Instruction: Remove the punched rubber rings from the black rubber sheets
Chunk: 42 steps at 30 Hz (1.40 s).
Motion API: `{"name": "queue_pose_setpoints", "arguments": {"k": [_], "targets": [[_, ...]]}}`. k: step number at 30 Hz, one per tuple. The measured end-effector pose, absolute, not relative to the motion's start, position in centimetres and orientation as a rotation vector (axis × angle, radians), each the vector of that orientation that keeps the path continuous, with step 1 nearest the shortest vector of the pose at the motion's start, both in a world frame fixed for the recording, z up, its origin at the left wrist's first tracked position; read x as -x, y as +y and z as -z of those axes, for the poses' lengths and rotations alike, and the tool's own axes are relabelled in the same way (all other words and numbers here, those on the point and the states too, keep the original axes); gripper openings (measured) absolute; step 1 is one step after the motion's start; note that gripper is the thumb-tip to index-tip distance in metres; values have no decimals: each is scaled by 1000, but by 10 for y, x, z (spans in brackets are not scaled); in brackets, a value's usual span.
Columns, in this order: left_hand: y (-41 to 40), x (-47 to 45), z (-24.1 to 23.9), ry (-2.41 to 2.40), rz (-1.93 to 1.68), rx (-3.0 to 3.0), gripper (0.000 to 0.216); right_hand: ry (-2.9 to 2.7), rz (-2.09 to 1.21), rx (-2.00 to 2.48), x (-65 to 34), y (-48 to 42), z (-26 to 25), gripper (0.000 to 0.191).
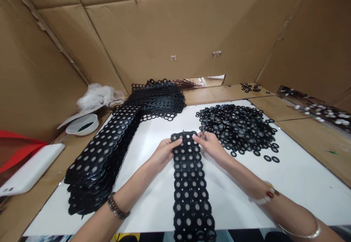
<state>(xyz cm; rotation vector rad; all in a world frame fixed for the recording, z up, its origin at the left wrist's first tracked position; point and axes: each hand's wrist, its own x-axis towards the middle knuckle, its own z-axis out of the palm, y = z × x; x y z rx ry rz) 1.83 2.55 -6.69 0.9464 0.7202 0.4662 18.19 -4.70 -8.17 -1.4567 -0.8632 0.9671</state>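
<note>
A long black strip of joined rings (pixel 189 185) runs from the middle of the white board down over its front edge. At its far end my left hand (pixel 164 150) pinches the left corner, thumb on top. My right hand (pixel 211 144) grips the right corner the same way, and a small greyish item shows by its fingers, too small to name. Just right of that hand lies a heap of loose black rings (pixel 238 127). A stack of similar black strips (pixel 101 158) rests to the left of my left arm.
Behind the stack, black ring netting (pixel 156 97) is piled up. On the left are a white bowl (pixel 82 124) with dark bits, clear plastic (pixel 98 95) and a white box-like object (pixel 33 169). Cardboard walls (pixel 192 26) enclose the white board (pixel 274 191). A few rings (pixel 250 87) lie far right.
</note>
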Motion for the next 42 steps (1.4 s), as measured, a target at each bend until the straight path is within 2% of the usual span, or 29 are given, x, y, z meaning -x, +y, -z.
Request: {"name": "queue_pose_setpoints", "arguments": {"k": [4, 12, 25, 29, 34, 35, 37, 39, 40, 42], "targets": [[25, -18, 69, 718, -462, -981, 21, -818, -1015, 1405, -183, -48, 78, 48], [24, -17, 70, 692, -467, -1019, 20, -602, -1391, 1083, -186, -52, 70, 52], [25, -20, 67, 692, -542, -998, 24, -654, -1158, 1397, -181, -48, 77, 43], [29, -15, 65, 653, -396, -1059, 26, -710, -1095, 1441, -185, -49, 76, 41], [32, -14, 70, 644, -357, -1129, 29, -771, -898, 1330, -191, -49, 83, 58], [33, -14, 71, 654, -360, -1128, 29, -812, -837, 1309, -193, -50, 83, 57], [33, -14, 73, 650, -351, -1125, 30, -884, -777, 1299, -196, -52, 79, 44], [34, -14, 73, 631, -348, -1125, 31, -875, -888, 1243, -198, -54, 72, 30], [35, -14, 74, 621, -352, -1123, 32, -847, -1012, 1168, -199, -55, 68, 29], [36, -14, 74, 603, -361, -1109, 34, -762, -1291, 957, -198, -56, 61, 43]]}}
